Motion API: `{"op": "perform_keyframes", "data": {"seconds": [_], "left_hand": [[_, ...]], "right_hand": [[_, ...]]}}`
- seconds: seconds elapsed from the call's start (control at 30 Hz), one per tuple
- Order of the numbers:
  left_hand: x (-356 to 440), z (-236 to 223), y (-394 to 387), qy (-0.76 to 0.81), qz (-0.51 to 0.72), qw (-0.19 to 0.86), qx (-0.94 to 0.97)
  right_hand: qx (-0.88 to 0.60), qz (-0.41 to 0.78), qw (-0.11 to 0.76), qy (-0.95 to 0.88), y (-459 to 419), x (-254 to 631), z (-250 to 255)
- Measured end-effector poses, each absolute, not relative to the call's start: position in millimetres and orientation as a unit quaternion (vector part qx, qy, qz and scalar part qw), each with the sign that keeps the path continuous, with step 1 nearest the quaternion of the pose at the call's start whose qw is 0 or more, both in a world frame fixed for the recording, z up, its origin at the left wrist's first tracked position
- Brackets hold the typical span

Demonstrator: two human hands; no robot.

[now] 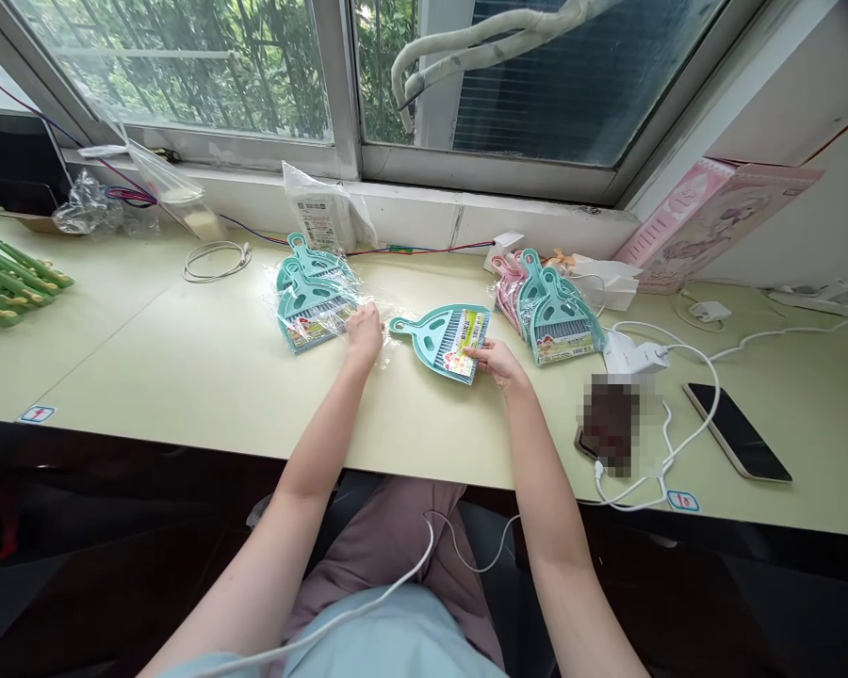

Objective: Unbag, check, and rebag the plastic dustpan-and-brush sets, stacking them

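Note:
My right hand [496, 362] grips the right edge of a mint-green mini dustpan and brush set [430, 337], its thumb on the yellow-and-white label card. The set's handle points left toward my other hand. My left hand [365, 330] is closed on crinkled clear plastic bag film [390, 350], beside the right edge of a left-hand pile. In that pile, mint dustpan sets [311, 299] overlap in clear wrapping. To the right of my right hand, more mint sets [560, 315] lean over pink dustpans [509, 282].
A dark phone [739, 431], white chargers [636, 356] and looping white cables lie at the right. A pink box [713, 226] stands by the wall. Green stalk-like items [14, 282] lie far left. A plastic packet [321, 217] leans on the sill, near a coiled cable [216, 262].

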State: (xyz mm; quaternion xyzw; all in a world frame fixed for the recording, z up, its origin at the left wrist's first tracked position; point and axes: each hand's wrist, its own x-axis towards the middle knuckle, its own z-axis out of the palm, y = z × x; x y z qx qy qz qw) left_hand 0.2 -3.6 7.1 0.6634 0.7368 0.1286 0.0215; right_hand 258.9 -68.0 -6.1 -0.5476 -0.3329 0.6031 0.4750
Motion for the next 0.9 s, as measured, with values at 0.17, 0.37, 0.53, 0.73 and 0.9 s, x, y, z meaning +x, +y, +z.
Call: {"op": "perform_keyframes", "data": {"seconds": [0.17, 0.37, 0.53, 0.73, 0.9], "left_hand": [[-1.9, 4.3, -2.0, 0.726, 0.124, 0.014, 0.677], [-0.5, 7.1, -7.0, 0.716, 0.166, 0.008, 0.678], [9.4, 13.5, -11.8, 0.668, 0.232, 0.008, 0.707], [25.0, 14.4, -18.4, 0.552, 0.3, 0.01, 0.778], [40.2, 14.3, -27.5, 0.457, 0.311, 0.023, 0.833]], "right_hand": [[-0.541, 0.597, 0.504, -0.31, -64.5, 256.8, -12.2], [-0.545, 0.598, 0.497, -0.313, -65.2, 252.2, -11.9], [-0.534, 0.595, 0.503, -0.329, -66.1, 245.5, -11.6], [-0.49, 0.597, 0.531, -0.347, -69.1, 235.1, -9.6], [-0.478, 0.586, 0.568, -0.324, -68.5, 225.4, -12.2]]}}
